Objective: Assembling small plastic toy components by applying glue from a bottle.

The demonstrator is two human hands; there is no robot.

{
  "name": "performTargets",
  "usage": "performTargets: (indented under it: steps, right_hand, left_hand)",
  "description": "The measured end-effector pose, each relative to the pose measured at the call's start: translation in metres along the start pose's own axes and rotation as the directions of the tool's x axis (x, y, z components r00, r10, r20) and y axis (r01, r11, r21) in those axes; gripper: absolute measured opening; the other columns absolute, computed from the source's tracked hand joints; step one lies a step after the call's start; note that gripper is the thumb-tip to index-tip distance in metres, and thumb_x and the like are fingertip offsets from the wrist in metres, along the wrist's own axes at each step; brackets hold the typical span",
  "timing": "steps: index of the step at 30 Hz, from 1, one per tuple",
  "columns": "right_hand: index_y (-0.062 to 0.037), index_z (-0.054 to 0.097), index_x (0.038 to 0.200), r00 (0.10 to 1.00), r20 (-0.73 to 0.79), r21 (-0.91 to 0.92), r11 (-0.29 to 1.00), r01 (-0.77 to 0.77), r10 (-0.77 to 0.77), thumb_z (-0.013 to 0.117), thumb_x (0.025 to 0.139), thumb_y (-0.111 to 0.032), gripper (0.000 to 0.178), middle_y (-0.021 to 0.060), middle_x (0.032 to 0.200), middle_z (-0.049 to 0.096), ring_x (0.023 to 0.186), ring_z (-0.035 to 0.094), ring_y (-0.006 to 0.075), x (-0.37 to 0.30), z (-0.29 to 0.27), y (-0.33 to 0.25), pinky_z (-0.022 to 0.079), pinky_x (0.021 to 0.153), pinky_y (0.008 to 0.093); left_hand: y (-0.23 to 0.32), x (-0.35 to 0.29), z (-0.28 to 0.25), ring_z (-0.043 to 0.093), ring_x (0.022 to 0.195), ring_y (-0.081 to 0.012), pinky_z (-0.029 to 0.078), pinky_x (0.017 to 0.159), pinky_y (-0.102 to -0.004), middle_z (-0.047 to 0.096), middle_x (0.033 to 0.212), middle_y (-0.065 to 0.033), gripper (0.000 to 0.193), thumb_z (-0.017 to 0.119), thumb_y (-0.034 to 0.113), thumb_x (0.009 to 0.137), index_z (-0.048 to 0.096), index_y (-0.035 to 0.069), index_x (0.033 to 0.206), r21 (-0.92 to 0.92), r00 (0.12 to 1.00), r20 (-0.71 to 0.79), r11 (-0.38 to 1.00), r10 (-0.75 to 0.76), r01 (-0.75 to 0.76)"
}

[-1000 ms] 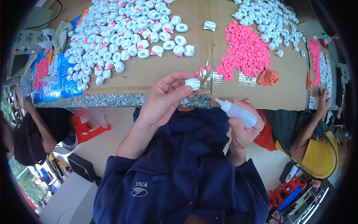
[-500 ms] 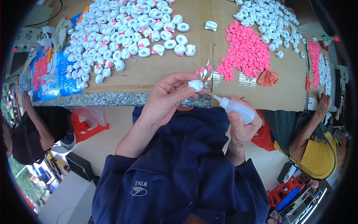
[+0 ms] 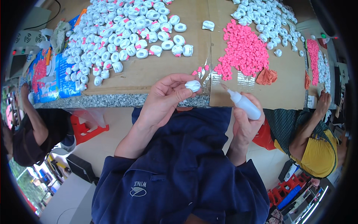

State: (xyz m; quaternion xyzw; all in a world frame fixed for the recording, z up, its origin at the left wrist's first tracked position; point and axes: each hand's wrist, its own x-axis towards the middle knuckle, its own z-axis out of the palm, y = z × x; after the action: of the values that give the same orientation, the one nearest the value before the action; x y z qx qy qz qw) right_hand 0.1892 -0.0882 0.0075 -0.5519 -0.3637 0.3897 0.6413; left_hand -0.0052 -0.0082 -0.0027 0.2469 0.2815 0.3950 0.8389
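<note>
Between thumb and fingers, my left hand (image 3: 164, 97) pinches a small white rounded plastic piece (image 3: 193, 86) in front of the table edge. My right hand (image 3: 248, 121) is wrapped round a translucent white squeeze bottle (image 3: 245, 104). Its thin nozzle points up and left, apart from the white piece. Just beyond my left fingers lie a few loose pink bows (image 3: 200, 69). A large heap of pink bow-shaped pieces (image 3: 244, 52) lies beyond the bottle. Many like white pieces (image 3: 126, 35), some bearing a pink bow, spread over the far left.
Cardboard (image 3: 179, 71) covers the granite-edged table (image 3: 123, 100). More white pieces (image 3: 266, 18) lie at the far right, with one lone white piece (image 3: 208, 25) between the groups. An orange crumpled cloth (image 3: 267, 76) sits by the pink heap. Other people work at left (image 3: 35, 123) and right (image 3: 309, 138).
My right hand has drawn the bottle to the right, so its nozzle has come away from the white piece. My left hand has stayed almost in place, still holding that piece.
</note>
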Motion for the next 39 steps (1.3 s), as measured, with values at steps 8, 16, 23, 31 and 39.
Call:
performTargets:
  steps: [8,16,23,31,39]
  right_hand:
    - [0.0023,0.053,0.106,0.976,0.133,-0.296,0.933,0.204,-0.171,0.064,0.072,0.009,0.036,0.0090,0.100,0.058,0.095,0.054,0.0164,0.018,0.011,0.016,0.040,0.085,0.0282]
    - [0.0028,0.056,0.103,0.994,0.006,-0.266,0.958,0.109,-0.112,0.064,0.074,0.004,0.030,0.0086,0.098,0.059,0.091,0.055,0.0158,0.022,-0.003,0.013,0.043,0.080,0.0265]
    - [-0.0039,0.066,0.081,0.955,0.182,-0.722,0.627,0.291,-0.233,0.068,0.069,-0.001,0.012,0.0061,0.078,0.058,0.081,0.052,0.0215,0.051,0.001,0.014,0.039,0.074,0.0311]
    - [0.0040,0.057,0.089,0.995,0.100,-0.375,0.927,0.032,0.006,0.059,0.080,0.005,0.010,0.0070,0.081,0.059,0.076,0.055,0.0106,0.013,-0.013,-0.011,0.043,0.070,0.0207]
    - [0.0042,0.053,0.095,0.933,0.291,-0.323,0.940,-0.112,0.211,0.061,0.079,0.004,0.017,0.0099,0.081,0.065,0.074,0.062,0.0109,-0.004,0.011,-0.021,0.046,0.067,0.0197]
  left_hand:
    - [-0.004,-0.007,0.005,0.059,0.097,-0.0169,0.049,0.083,-0.0272,0.060,0.106,-0.0111,0.027,0.058,-0.005,0.081,0.054,-0.001,0.108,0.072,0.999,-0.040,0.997,0.002,0.001]
    - [-0.006,-0.010,0.006,0.060,0.097,-0.0221,0.049,0.085,-0.0313,0.055,0.112,-0.0154,0.026,0.060,-0.002,0.080,0.053,-0.002,0.105,0.116,0.997,-0.058,0.991,-0.059,0.065]
    - [-0.012,-0.010,0.009,0.060,0.096,-0.0222,0.049,0.084,-0.0300,0.056,0.111,-0.0153,0.027,0.061,0.000,0.080,0.053,-0.002,0.105,0.133,0.997,-0.025,0.988,-0.071,0.074]
    - [-0.017,-0.009,0.013,0.060,0.096,-0.0208,0.049,0.087,-0.0329,0.059,0.107,-0.0148,0.025,0.060,-0.004,0.079,0.054,-0.003,0.103,0.155,0.999,-0.023,0.987,-0.048,0.051]
    - [-0.023,-0.012,0.021,0.060,0.096,-0.0185,0.048,0.087,-0.0301,0.061,0.105,-0.0138,0.026,0.060,-0.007,0.079,0.057,-0.005,0.104,0.289,0.999,0.039,0.957,-0.013,0.001]
